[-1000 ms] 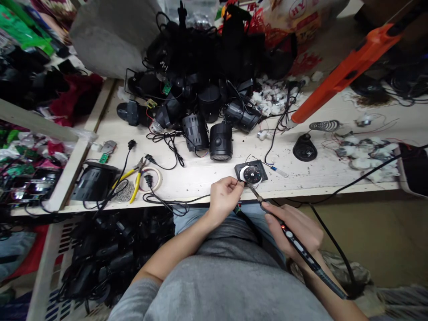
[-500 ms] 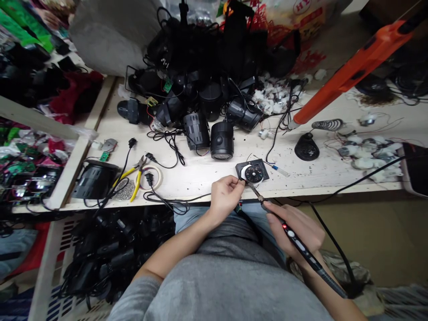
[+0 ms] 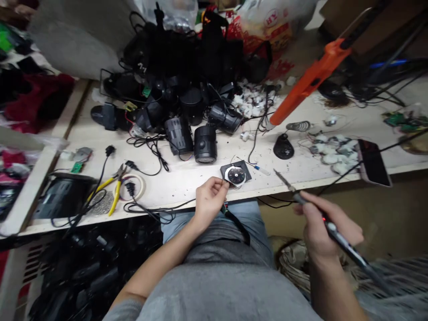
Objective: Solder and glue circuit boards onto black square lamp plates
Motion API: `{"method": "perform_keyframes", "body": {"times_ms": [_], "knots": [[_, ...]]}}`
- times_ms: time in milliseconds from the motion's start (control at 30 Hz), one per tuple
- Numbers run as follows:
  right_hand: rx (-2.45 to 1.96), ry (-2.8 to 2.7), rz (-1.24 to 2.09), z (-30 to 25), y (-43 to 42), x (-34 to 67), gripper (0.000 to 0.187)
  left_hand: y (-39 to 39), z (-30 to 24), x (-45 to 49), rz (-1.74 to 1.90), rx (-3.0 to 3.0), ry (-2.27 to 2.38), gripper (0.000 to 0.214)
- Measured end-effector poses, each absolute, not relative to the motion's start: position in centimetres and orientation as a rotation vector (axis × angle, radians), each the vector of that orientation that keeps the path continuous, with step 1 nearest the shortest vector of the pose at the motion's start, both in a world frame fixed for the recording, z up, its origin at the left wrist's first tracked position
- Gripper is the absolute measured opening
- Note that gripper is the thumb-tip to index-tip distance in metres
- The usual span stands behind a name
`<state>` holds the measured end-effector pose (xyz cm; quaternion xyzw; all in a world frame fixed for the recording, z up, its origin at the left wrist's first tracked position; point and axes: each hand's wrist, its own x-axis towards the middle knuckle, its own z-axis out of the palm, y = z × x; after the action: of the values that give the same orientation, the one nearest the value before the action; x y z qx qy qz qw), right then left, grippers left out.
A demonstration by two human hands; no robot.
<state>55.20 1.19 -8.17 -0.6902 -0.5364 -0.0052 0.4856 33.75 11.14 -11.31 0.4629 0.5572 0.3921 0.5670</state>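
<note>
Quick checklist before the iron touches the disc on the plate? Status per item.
1. Soldering iron in right hand, red light on: ok.
2. Iron tip apart from the disc and left hand: ok.
3. Disc held at its edge by the left hand's fingers, resting on the dark square plate: ok.
4. Tip clean and tinned: cannot tell, too small.
5. Black cable clear of the iron: not ok, it runs close beside the right hand.
</note>
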Motion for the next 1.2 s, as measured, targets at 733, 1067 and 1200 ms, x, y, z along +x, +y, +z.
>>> {"method": "perform_keyframes", "body": {"times_ms": [733, 1067, 1200], "knots": [[-1.757, -1.527, -0.233, -11.5, 7.5, 60.6, 0.022, 10.6, -10.8, 33.5, 0.943, 1.075, 1.239, 0.041], [-1.831, -1.452, -0.166, -10.2, 8.1, 60.2, 0.023, 10.4, -10.7, 33.5, 0.933, 1.118, 1.236, 0.043], [-1.877, -1.349, -0.161, -9.6, 8.4, 60.2, 0.024, 10.4, -10.9, 33.6, 0.935, 1.123, 1.235, 0.040]]}}
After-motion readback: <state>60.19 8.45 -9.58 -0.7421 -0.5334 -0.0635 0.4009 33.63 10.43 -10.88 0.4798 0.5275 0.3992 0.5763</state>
